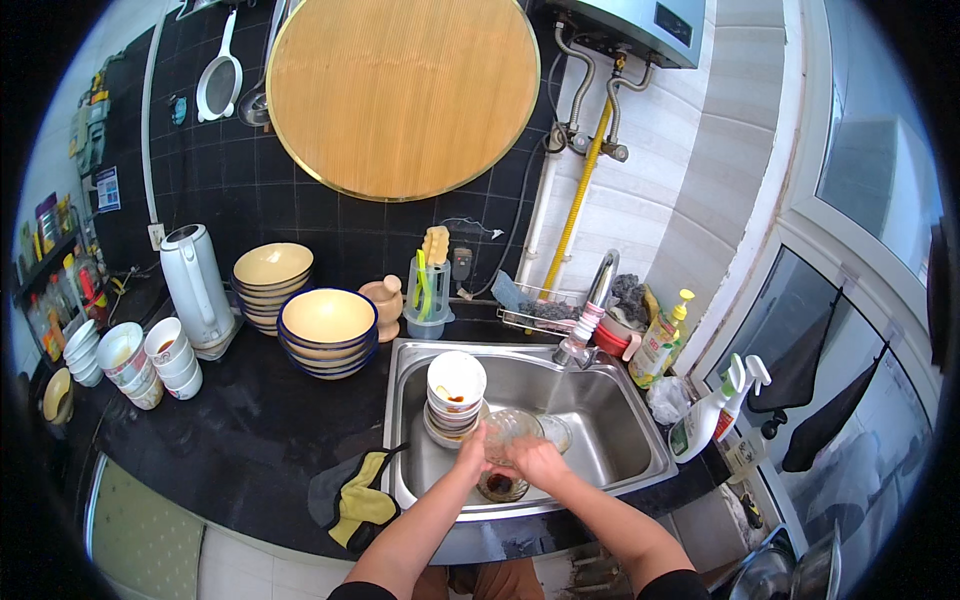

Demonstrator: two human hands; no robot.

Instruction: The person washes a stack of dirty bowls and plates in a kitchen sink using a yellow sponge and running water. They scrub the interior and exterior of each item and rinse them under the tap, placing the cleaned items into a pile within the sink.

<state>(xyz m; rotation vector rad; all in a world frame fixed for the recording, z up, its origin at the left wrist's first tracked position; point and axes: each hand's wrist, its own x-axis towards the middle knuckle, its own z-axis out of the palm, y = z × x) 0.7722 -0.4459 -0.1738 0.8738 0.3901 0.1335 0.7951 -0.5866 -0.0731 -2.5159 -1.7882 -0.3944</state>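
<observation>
Over the sink (pixel 615 470), a clear glass bowl (pixel 513 426) is tilted between my two hands. My left hand (pixel 473 456) grips its left side, and my right hand (pixel 538 462) is closed on its lower right. Beneath them sits another glass bowl (pixel 503 488) with dark residue inside. A stack of white bowls (pixel 457 378), the top one stained brown, stands in the sink just left of my hands. Water runs from the faucet (pixel 577 350) to the right of the held bowl. A pale round dish (pixel 556 432) shows partly behind my right hand.
Yellow and grey gloves or cloths (pixel 362 497) lie left of the sink. Cream bowl stacks (pixel 328 325), a white kettle (pixel 198 288) and small bowl stacks (pixel 172 357) stand on the black counter (pixel 255 440). Spray bottles (pixel 706 415) and a yellow-pump bottle (pixel 660 345) line the right side.
</observation>
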